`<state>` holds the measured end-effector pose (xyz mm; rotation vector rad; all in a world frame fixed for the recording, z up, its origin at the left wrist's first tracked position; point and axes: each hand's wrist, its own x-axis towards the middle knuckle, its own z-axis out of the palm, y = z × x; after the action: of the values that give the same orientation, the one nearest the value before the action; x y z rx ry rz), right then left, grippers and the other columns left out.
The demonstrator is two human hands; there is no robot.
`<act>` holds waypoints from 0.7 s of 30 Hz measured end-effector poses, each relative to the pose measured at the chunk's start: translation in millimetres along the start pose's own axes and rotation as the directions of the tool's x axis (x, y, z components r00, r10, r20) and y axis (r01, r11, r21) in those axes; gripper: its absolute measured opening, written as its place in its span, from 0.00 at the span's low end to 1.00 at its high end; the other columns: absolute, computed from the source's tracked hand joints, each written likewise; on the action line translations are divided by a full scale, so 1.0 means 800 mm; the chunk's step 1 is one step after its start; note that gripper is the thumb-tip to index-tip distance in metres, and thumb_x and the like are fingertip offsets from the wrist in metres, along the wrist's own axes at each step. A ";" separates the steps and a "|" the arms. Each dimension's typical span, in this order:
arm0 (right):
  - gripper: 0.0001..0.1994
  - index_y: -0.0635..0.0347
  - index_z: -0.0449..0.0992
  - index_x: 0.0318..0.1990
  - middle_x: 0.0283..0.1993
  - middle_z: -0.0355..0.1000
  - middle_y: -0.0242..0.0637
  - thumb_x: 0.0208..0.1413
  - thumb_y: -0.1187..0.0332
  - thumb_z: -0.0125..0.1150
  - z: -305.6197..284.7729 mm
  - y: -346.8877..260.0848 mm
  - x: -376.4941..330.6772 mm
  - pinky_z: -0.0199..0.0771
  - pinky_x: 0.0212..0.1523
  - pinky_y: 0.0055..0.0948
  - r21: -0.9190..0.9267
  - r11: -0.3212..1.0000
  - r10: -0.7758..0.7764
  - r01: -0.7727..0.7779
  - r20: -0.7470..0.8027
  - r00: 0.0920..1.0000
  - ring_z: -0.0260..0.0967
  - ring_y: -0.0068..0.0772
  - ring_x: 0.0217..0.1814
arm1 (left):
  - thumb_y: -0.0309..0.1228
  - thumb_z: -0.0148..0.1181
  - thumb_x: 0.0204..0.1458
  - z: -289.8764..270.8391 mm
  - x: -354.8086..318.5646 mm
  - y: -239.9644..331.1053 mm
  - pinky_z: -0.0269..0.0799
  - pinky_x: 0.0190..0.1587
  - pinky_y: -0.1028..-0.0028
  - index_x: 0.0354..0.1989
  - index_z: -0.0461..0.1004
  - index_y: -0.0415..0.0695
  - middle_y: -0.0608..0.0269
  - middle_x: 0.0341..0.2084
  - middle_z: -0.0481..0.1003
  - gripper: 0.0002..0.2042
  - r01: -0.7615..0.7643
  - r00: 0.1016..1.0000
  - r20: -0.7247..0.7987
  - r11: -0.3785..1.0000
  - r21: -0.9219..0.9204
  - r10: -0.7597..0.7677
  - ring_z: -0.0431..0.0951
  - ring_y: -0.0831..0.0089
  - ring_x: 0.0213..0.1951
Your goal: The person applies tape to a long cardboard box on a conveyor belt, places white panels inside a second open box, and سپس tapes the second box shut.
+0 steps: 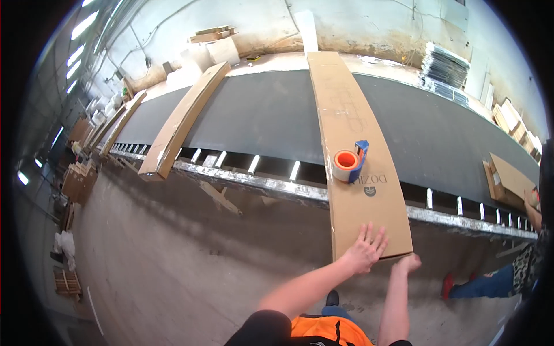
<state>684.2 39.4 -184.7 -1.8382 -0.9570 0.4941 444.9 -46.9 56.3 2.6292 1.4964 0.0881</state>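
A long, flat cardboard box (pixel 352 109) lies across the conveyor, its near end jutting past the roller edge toward me. My left hand (pixel 366 252) rests on top of that end, fingers spread and pressed flat. At the near right corner, my right hand (pixel 408 263) is closed, its fingers curled around the box's end edge and partly hidden. A tape dispenser (pixel 360 161) with a blue frame stands on the box beyond my left hand. Its tape roll (pixel 345 166) has an orange core.
The dark conveyor belt (pixel 259 115) has metal rollers along its near rail (pixel 259 185). More long boxes (pixel 187 118) lie across it to the left. At far right, another person (pixel 522 271) handles an open carton (pixel 511 181). Stacked dark packs (pixel 444 69) stand by the wall.
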 end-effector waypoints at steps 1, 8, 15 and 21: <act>0.21 0.75 0.68 0.56 0.56 0.70 0.54 0.55 0.75 0.52 -0.021 -0.189 -0.059 0.73 0.57 0.38 0.018 0.889 0.457 -0.457 -0.030 0.889 0.72 0.44 0.55 | 0.34 0.64 0.41 0.002 -0.035 -0.035 0.46 0.66 0.33 0.70 0.55 0.35 0.36 0.69 0.53 0.44 0.091 0.995 0.048 0.996 0.011 -0.091 0.54 0.23 0.66; 0.31 0.67 0.68 0.59 0.54 0.70 0.42 0.55 0.55 0.68 0.143 -0.449 -0.051 0.69 0.54 0.32 0.188 0.982 -0.124 0.017 0.574 0.810 0.69 0.33 0.53 | 0.43 0.70 0.38 0.061 0.010 -0.021 0.45 0.68 0.35 0.69 0.57 0.37 0.37 0.68 0.55 0.48 0.071 0.987 -0.150 0.996 0.046 -0.063 0.52 0.25 0.67; 0.30 0.65 0.67 0.59 0.52 0.72 0.47 0.42 0.76 0.55 0.238 -0.416 0.030 0.74 0.51 0.40 -0.004 0.981 0.132 -0.192 0.741 0.658 0.73 0.46 0.52 | 0.40 0.69 0.39 0.008 0.013 -0.013 0.44 0.70 0.38 0.67 0.59 0.36 0.40 0.66 0.59 0.44 -0.039 0.997 -0.068 0.991 -0.127 0.031 0.52 0.27 0.68; 0.32 0.58 0.73 0.61 0.46 0.75 0.32 0.40 0.77 0.61 -0.037 -0.489 -0.035 0.74 0.48 0.27 0.268 0.958 -0.275 0.101 0.761 0.587 0.72 0.25 0.45 | 0.38 0.70 0.38 0.008 -0.011 -0.035 0.43 0.71 0.38 0.69 0.57 0.36 0.40 0.69 0.55 0.46 -0.004 1.000 -0.021 0.985 -0.173 0.001 0.50 0.28 0.69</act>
<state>532.1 87.2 174.8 -1.2667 -1.6103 1.2957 417.5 -40.7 46.1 2.5004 1.4219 0.2354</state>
